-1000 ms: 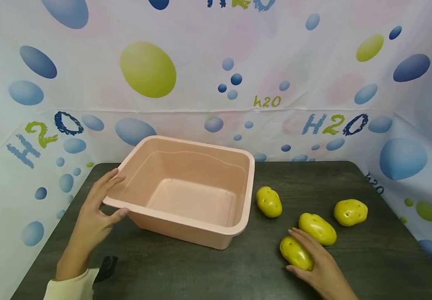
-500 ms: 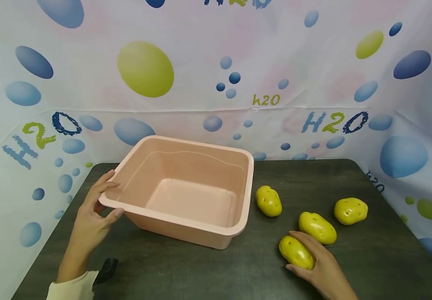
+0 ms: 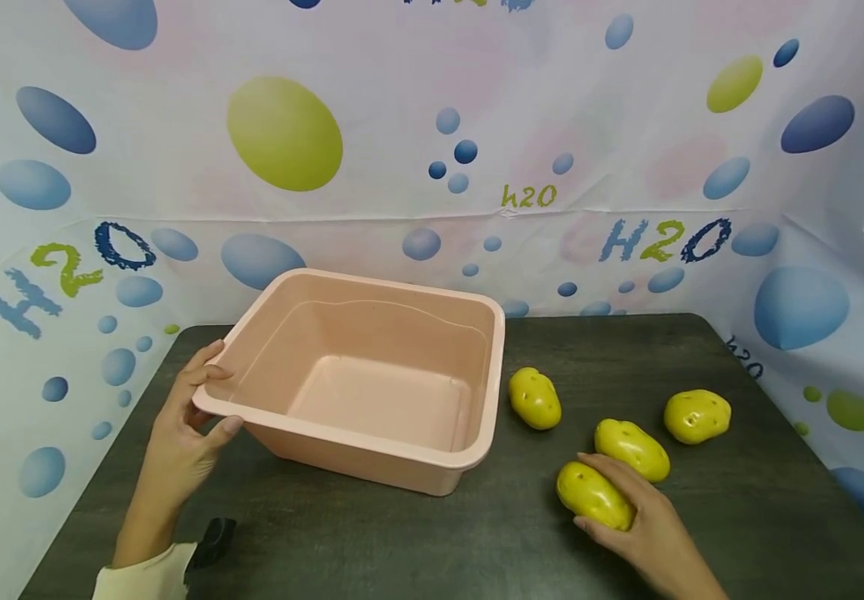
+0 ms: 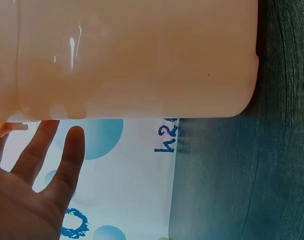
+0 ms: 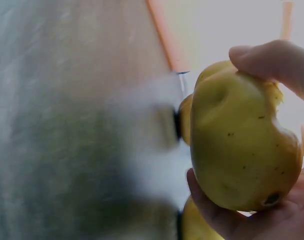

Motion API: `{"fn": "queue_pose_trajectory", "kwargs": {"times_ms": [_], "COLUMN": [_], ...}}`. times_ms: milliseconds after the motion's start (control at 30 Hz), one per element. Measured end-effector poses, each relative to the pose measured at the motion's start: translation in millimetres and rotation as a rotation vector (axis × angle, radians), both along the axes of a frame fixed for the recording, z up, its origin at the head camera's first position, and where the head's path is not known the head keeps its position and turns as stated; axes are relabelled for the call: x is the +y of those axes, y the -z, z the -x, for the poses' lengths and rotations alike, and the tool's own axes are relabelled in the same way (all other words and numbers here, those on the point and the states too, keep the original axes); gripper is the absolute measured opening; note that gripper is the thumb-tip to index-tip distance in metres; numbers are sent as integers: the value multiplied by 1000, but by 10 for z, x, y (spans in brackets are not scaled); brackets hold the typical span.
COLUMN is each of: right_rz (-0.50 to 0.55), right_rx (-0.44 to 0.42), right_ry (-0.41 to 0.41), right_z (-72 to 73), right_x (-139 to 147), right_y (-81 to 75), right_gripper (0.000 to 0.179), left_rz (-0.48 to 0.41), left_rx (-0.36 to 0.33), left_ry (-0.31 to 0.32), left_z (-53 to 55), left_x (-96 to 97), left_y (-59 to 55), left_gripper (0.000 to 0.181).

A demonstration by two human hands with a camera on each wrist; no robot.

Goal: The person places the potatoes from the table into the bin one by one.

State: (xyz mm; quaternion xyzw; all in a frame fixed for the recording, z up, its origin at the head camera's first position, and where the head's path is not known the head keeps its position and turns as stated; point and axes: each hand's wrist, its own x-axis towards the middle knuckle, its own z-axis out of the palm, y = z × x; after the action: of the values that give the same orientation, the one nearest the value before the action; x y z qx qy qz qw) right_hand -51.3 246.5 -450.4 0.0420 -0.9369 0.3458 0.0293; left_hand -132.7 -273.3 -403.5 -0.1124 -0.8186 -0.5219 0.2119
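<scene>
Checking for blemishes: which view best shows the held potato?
The right wrist view: the held potato is close, dark spots visible. The head view shows it smaller, partly covered by the right hand; the left wrist, not at all.

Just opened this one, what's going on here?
A person's right hand grips a yellow potato, while the left hand holds the rim of a pink plastic basin at its near left corner. Three other potatoes lie on the dark table, to the right of the basin.
</scene>
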Motion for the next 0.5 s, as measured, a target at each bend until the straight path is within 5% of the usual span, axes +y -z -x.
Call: {"fn": "queue_pose_trajectory", "kwargs": {"times_ms": [300, 500], "right_rz": [10, 36], "right_rx": [84, 43], "right_ry": [-45, -72], "right_z": [19, 27], "right_x": [-8, -11], "right_y": [-214, -392], "right_gripper": [65, 64], "left_rz": [3, -16], "left_rx": [16, -7], "left_ry": [28, 21], "left_z": [12, 10], "left_x": [-17, 5], "left_y": [17, 3], "left_gripper": [53, 54]}}
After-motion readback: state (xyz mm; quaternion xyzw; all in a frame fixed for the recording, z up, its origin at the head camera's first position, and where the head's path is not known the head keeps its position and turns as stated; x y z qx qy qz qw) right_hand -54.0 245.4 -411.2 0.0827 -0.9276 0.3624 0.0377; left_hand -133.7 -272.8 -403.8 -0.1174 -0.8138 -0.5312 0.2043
